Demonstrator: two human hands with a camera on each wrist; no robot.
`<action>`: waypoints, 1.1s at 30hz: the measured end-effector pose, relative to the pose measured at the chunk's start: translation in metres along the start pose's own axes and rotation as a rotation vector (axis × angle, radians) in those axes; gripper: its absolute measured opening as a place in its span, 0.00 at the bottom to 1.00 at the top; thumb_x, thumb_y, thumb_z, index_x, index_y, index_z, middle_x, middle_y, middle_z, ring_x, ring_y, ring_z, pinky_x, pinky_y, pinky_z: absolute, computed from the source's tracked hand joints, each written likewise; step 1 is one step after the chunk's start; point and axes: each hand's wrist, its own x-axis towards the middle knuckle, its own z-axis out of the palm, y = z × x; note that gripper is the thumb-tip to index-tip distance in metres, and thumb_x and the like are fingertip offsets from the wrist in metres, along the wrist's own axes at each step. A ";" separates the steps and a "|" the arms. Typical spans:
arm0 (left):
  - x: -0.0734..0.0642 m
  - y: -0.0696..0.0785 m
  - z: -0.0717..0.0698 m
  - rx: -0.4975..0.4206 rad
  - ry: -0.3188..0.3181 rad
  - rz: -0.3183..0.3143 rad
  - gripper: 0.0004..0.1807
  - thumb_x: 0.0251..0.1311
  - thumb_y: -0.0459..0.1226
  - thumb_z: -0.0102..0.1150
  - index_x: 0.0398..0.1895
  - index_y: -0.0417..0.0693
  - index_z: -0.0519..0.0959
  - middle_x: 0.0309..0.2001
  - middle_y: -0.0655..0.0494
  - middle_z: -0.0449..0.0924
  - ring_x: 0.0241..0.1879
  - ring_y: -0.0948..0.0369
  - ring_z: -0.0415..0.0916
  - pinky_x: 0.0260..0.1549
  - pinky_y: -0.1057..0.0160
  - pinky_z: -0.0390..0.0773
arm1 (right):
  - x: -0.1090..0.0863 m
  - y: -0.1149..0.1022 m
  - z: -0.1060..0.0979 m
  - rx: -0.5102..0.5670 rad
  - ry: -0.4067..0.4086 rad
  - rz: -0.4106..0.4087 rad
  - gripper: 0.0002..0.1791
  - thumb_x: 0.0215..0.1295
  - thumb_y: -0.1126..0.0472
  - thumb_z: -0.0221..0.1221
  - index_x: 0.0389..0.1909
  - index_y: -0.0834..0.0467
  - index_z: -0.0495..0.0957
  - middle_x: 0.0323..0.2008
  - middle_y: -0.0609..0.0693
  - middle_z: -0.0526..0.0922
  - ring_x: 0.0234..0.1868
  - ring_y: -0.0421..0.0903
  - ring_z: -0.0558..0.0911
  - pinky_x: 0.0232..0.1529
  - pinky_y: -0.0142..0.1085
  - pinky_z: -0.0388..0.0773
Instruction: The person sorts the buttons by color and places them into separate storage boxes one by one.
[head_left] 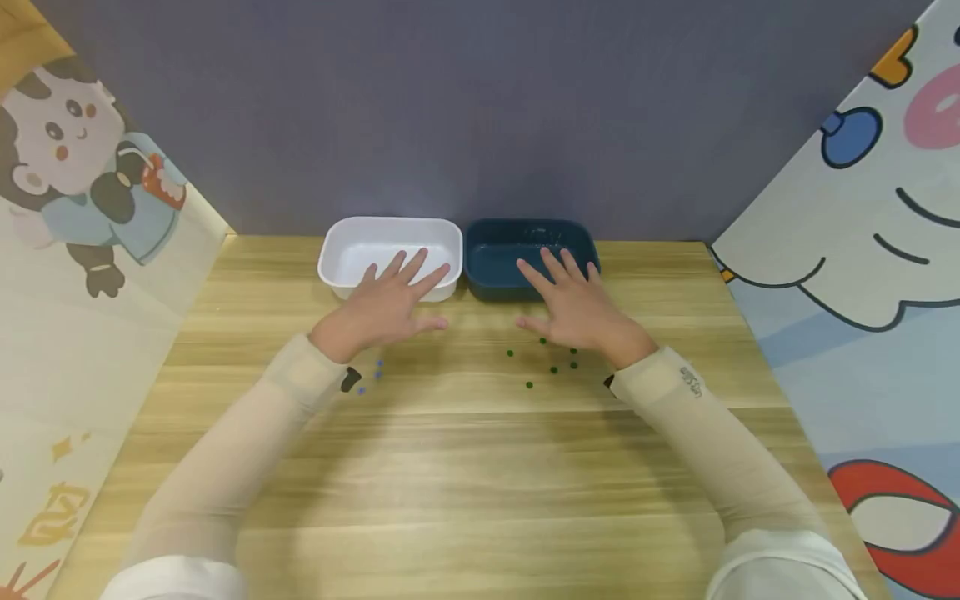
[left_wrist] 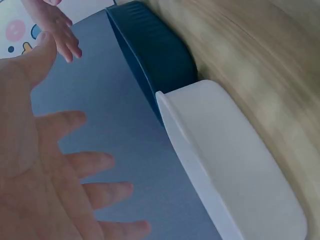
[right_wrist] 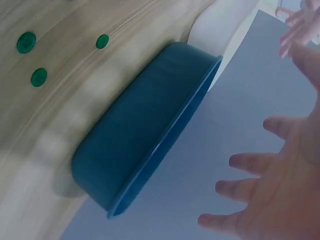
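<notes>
Head view, seen from above: the dark blue tub (head_left: 501, 288) stands at the back of the wooden table (head_left: 480, 483), close to the grey panel (head_left: 480, 108) behind it, and I place everything else by it. Just to its left sits the white tub (head_left: 360, 237), also upright with its open top facing up. The person's right hand (head_left: 581, 312) hovers over the near side of the dark blue tub, palm down, fingers spread wide and holding nothing. To the left of that tub, the left hand (head_left: 386, 307) hovers over the white tub's near edge, its fingers fanned out and equally bare. Both wrist views show the palms clear of the tubs.

In front of the dark blue tub, six small green discs (head_left: 554, 369) lie scattered on the table. Off to its front left, three small blue pieces (head_left: 378, 375) lie beside the left cuff; from where I stand, they are too tiny to make out properly. Well to the tub's left, a cartoon figure (head_left: 82, 158) decorates the side wall.
</notes>
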 end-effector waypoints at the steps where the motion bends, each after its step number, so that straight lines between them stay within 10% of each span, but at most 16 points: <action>1: -0.001 0.000 0.001 -0.005 0.003 0.001 0.49 0.63 0.74 0.39 0.82 0.67 0.45 0.81 0.46 0.38 0.78 0.40 0.40 0.68 0.29 0.49 | 0.000 0.001 0.001 0.022 -0.002 0.004 0.51 0.65 0.20 0.40 0.81 0.38 0.35 0.81 0.57 0.36 0.78 0.66 0.39 0.69 0.72 0.41; 12: -0.022 0.027 0.026 0.111 0.071 0.152 0.43 0.68 0.65 0.50 0.80 0.57 0.56 0.77 0.39 0.54 0.73 0.36 0.54 0.64 0.32 0.63 | 0.000 0.028 0.017 0.245 0.067 0.064 0.50 0.70 0.30 0.51 0.81 0.39 0.34 0.80 0.62 0.39 0.78 0.67 0.39 0.70 0.70 0.43; 33: -0.030 0.038 0.049 0.002 -0.103 0.129 0.41 0.70 0.62 0.51 0.79 0.55 0.59 0.73 0.40 0.62 0.70 0.41 0.62 0.66 0.32 0.60 | 0.016 0.064 0.045 0.703 0.276 0.338 0.43 0.76 0.43 0.51 0.82 0.52 0.41 0.79 0.63 0.28 0.77 0.67 0.43 0.70 0.67 0.51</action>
